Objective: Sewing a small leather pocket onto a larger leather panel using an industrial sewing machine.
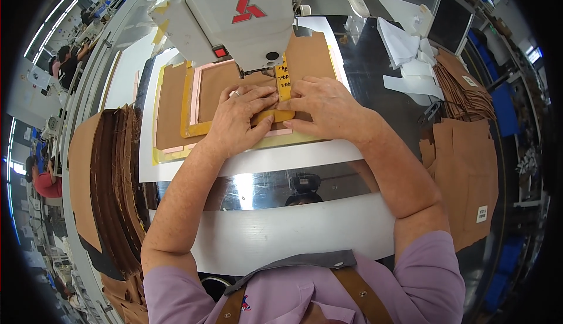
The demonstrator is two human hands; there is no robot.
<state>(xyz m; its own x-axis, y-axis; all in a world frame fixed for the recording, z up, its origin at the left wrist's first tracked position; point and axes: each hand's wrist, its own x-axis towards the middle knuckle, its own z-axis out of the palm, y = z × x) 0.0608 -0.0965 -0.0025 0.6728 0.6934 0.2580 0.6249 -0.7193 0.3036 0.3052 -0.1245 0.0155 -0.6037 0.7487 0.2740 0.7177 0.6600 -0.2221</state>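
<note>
A yellow rectangular frame (189,102) lies on a brown fabric panel (171,100), under the head of a white sewing machine (239,16). My left hand (239,116) presses on its near side, thumb and fingers closed about the lower bar. Opposite it, my right hand (324,106) has curled fingers against the near right corner, with the thumb at the bar's near edge. Both hands almost meet just below the needle area, and their fingers partly hide that corner. Pink strips (196,89) border the panel inside the frame. Beneath everything sits a white sheet (176,170) with yellow edging.
Stacked brown pieces (114,177) stand at my left. On the right are more brown panels (463,177), a further brown stack (463,86), white papers (404,48) and a dark screen (450,22). A shiny metal strip (264,188) runs in front of me.
</note>
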